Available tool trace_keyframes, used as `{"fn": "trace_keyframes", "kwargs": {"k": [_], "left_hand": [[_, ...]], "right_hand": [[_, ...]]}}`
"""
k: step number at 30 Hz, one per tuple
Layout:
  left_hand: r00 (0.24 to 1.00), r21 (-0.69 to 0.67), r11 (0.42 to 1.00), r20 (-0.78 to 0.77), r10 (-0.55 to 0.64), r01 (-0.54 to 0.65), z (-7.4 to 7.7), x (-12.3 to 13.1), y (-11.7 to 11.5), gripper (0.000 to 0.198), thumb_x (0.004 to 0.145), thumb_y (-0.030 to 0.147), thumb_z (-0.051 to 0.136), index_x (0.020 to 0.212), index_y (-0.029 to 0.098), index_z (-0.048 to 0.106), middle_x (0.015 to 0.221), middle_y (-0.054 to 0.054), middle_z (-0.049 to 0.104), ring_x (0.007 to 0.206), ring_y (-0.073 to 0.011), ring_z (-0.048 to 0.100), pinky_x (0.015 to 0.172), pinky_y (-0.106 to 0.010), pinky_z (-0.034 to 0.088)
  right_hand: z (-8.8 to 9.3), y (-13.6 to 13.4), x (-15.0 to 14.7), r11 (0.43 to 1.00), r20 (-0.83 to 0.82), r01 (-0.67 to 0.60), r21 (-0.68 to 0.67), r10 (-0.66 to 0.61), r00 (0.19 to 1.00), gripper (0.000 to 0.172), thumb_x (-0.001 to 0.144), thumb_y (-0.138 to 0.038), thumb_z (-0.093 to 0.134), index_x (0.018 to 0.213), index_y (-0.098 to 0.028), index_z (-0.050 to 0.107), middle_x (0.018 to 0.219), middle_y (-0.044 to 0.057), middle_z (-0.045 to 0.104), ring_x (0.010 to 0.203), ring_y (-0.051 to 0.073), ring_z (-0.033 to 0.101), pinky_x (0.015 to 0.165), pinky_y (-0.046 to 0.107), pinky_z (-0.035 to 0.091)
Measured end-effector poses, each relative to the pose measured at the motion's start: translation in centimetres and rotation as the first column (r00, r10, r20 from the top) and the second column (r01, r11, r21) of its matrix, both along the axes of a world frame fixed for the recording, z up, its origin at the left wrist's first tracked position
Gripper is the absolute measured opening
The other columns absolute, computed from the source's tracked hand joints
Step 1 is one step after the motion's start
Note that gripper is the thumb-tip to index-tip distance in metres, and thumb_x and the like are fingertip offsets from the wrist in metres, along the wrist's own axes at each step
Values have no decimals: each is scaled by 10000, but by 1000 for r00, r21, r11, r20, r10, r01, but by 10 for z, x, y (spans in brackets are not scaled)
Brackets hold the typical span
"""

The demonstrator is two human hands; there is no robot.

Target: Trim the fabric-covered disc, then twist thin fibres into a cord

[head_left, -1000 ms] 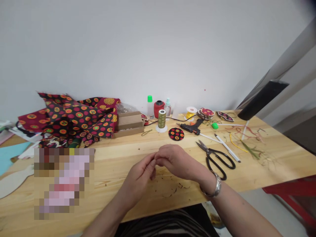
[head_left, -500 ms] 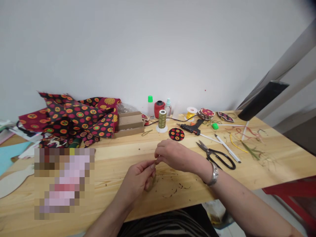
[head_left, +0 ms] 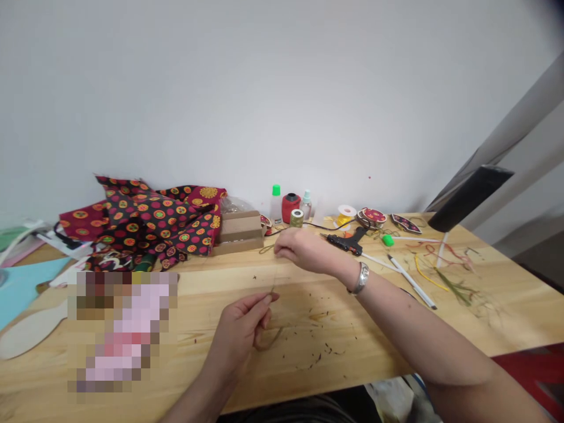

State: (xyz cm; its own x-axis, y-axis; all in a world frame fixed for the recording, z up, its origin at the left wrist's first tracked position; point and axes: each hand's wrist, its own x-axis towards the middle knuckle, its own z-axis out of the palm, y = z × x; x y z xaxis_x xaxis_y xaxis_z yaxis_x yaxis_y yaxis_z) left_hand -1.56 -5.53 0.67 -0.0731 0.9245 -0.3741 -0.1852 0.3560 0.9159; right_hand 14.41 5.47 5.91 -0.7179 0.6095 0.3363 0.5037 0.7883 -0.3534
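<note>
My left hand (head_left: 249, 320) is closed low over the wooden table (head_left: 207, 329), pinching a thin green thread (head_left: 268, 342) that loops out below the fingers. Farther up and to the right, my right hand (head_left: 299, 249) has its fingers pressed together; a very thin strand runs between the two hands. Just behind my right hand stands a green thread spool (head_left: 296, 218). Small dark scraps (head_left: 326, 349) lie scattered to the right of my left hand. My right forearm passes over the scissors and hides most of them.
Patterned fabric (head_left: 163, 217) is heaped at the left beside a cardboard box (head_left: 240, 232). A black glue gun (head_left: 348, 241), white pens (head_left: 412, 282) and a yellow cord (head_left: 427, 273) lie at the right. A black cylinder (head_left: 471, 197) slants over the table's right side.
My right hand has moved up and away from my left hand, drawing the strand out between them. The view has shifted slightly, and my right arm now covers the round fabric piece and most of the scissors.
</note>
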Motion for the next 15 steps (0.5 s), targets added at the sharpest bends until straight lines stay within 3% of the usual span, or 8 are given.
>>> {"fn": "trace_keyframes", "kwargs": {"k": [6,15], "left_hand": [[999,26,999,33,25,-25,-2,2,0,378,594,411,724,789,87,715,407,93,320,392,-42,228,366,-168,132],[998,57,997,47,49,-51,-2,2,2,379,569,432,747,756,103,727,449,79,336,407,-40,230,357,-158,153]], "right_hand": [[12,31,-5,977,-214,211,34,-199,956,147,826,-131,512,771,-130,648,783,57,633,757,139,518,716,262,370],[57,73,8,879,-497,458,-134,-460,736,131,779,-200,555,738,-109,639,702,49,630,650,117,537,631,269,419]]}}
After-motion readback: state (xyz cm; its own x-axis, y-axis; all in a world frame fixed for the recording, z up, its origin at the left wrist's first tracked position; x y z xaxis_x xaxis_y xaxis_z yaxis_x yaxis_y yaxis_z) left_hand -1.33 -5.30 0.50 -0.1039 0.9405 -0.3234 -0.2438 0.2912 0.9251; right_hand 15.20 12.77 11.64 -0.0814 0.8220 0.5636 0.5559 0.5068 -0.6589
